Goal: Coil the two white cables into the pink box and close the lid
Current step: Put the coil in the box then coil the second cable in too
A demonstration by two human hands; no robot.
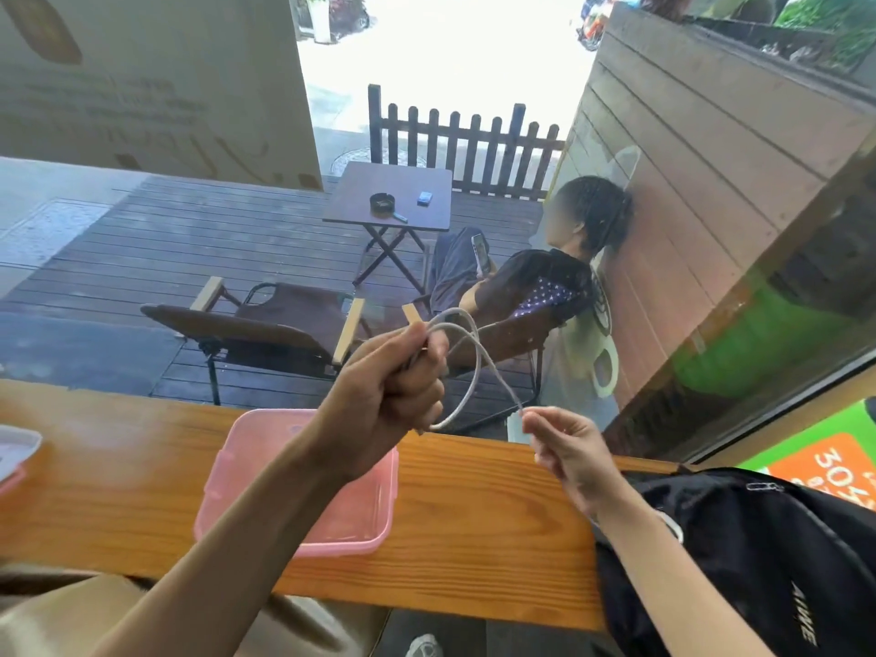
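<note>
A white cable (pixel 474 367) is looped in the air above the wooden counter. My left hand (pixel 393 386) is fisted around the gathered loops, raised over the pink box. My right hand (pixel 564 448) pinches the cable's free end just to the right, fingers together. The pink box (pixel 360 523) lies open on the counter beneath my left forearm, which hides much of its inside. At the far left edge a pale lid with a pink rim (pixel 14 455) rests on the counter. I see only one cable.
A black backpack (pixel 758 552) sits on the counter's right end, close to my right arm. The wooden counter (pixel 118 471) runs along a window. Outside, a person sits in a chair beside a small folding table (pixel 393 196).
</note>
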